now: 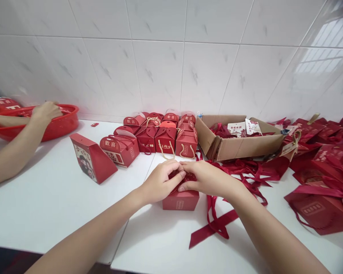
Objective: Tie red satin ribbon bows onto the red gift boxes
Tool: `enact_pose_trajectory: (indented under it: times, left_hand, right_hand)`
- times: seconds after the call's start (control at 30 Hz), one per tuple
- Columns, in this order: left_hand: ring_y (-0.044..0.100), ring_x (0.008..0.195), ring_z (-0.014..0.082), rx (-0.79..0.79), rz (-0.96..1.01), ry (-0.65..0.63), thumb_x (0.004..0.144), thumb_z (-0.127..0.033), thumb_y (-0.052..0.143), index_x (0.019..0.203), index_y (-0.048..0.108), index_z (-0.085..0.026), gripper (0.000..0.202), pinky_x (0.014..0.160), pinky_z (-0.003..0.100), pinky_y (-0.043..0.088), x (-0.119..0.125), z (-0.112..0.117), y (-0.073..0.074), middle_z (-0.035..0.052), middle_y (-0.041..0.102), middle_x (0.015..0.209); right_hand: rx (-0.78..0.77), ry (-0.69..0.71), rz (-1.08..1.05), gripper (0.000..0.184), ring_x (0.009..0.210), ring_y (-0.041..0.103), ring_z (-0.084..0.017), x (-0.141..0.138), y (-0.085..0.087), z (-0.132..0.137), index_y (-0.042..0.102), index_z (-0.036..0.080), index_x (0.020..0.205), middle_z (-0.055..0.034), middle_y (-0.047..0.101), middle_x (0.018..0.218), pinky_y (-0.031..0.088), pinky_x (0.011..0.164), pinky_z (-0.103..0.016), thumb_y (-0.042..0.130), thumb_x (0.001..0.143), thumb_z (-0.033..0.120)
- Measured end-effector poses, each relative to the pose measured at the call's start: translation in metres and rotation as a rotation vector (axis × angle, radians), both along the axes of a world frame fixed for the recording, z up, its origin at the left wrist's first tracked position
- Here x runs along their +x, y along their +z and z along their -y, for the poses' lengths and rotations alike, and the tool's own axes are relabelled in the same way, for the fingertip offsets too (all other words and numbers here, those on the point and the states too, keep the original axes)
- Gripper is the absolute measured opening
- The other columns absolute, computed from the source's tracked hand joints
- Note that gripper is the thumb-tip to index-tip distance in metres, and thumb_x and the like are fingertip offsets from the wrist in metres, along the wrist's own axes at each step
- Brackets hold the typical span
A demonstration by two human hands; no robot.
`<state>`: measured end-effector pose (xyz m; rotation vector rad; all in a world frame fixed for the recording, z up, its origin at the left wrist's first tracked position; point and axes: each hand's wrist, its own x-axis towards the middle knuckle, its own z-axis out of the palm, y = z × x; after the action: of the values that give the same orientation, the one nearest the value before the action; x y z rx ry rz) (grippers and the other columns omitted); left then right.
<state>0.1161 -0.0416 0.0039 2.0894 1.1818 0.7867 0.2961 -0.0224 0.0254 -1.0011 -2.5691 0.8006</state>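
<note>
A small red gift box stands on the white table straight in front of me. Both hands rest on its upper part. My left hand is curled over the left side of the top, thumb pointing inward. From the right, my right hand closes round the top, its fingertips meeting those of the left. My fingers hide most of the box's lid. Dark red ribbon lies loose just right of the box.
Several finished-looking red boxes line the wall. A cardboard box holds tags and ribbon. More red boxes crowd the right. Left are a wedge-shaped red box, a red basin and another person's arms.
</note>
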Motion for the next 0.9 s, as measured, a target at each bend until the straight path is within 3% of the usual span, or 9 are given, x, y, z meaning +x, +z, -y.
enact_pose_trajectory:
  times: [0.17,0.33,0.63,0.8,0.9]
  left_hand:
    - [0.048,0.067,0.0119,-0.092,0.087,0.026,0.089,-0.028,0.042,0.073,0.052,-0.018,0.022,0.064,0.024,0.039,-0.004,0.001,0.001,-0.0017,0.053,0.073]
    - [0.042,0.06,0.0101,-0.06,0.072,0.096,0.081,-0.019,0.044,0.065,0.045,-0.018,0.016,0.058,0.023,0.035,-0.007,-0.001,-0.001,-0.0037,0.047,0.065]
    - [0.048,0.072,0.0123,0.14,-0.053,0.131,0.069,-0.011,0.048,0.056,0.039,-0.017,0.017,0.066,0.026,0.039,-0.008,-0.003,0.002,0.0007,0.049,0.081]
    - [0.047,0.071,0.0133,0.168,-0.055,0.103,0.071,-0.014,0.047,0.059,0.037,-0.019,0.016,0.067,0.027,0.04,-0.009,-0.003,-0.001,0.0005,0.047,0.078]
    - [0.046,0.071,0.0132,0.175,-0.039,0.117,0.074,-0.016,0.045,0.06,0.039,-0.019,0.015,0.067,0.026,0.04,-0.008,-0.004,-0.004,0.0007,0.046,0.078]
  right_hand:
    - [0.002,-0.001,0.016,0.021,0.085,0.058,-0.019,0.0,0.001,0.0,0.062,0.021,0.102,-0.0042,0.064,0.097,0.042,0.068,-0.027,0.062,0.082,0.03]
    - [0.02,-0.004,0.06,0.018,0.079,0.056,-0.018,0.0,0.002,0.0,0.059,0.019,0.091,-0.004,0.064,0.093,0.04,0.065,-0.026,0.062,0.083,0.035]
    - [0.034,0.004,0.089,0.017,0.075,0.054,-0.016,-0.002,0.003,0.0,0.057,0.019,0.088,-0.0025,0.063,0.09,0.037,0.062,-0.026,0.061,0.084,0.036]
    - [0.077,-0.025,0.097,0.019,0.081,0.055,-0.018,0.004,0.011,0.006,0.059,0.022,0.099,-0.0025,0.062,0.098,0.039,0.067,-0.027,0.062,0.084,0.032]
    - [0.132,-0.084,0.142,0.015,0.08,0.054,-0.018,0.008,0.016,0.01,0.061,0.021,0.091,-0.0033,0.058,0.094,0.04,0.067,-0.027,0.062,0.083,0.034]
